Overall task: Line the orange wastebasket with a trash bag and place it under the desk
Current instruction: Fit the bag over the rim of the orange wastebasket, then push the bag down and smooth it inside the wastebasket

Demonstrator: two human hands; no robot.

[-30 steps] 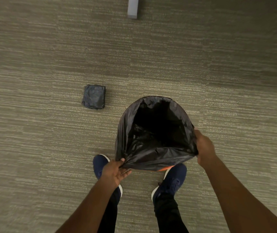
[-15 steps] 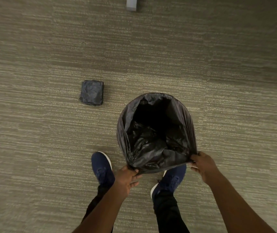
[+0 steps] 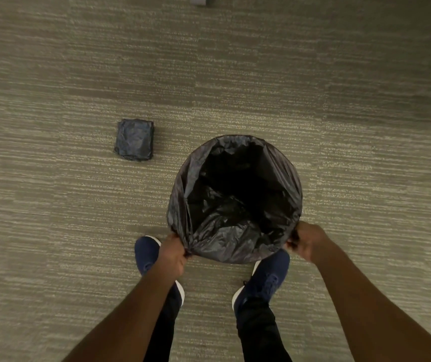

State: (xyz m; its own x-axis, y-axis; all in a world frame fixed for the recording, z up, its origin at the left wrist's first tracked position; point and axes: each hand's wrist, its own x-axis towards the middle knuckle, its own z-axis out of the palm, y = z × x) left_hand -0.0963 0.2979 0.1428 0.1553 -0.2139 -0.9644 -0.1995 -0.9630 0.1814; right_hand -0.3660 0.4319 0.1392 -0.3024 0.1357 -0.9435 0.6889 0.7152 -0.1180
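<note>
My left hand [image 3: 173, 253] and right hand [image 3: 305, 241] each pinch the black trash bag [image 3: 235, 197] at its near edge, at seven and four o'clock, drawing it down over the wastebasket hidden beneath, between my shoes [image 3: 266, 276].

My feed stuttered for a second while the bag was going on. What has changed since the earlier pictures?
The right hand slid from the bag's right side to its near right edge; the left hand stays on the near left edge. The trash bag mouth has opened rounder, and the orange sliver seen earlier under its near edge is now covered. The folded black bundle still lies on the carpet, to the left.
</note>
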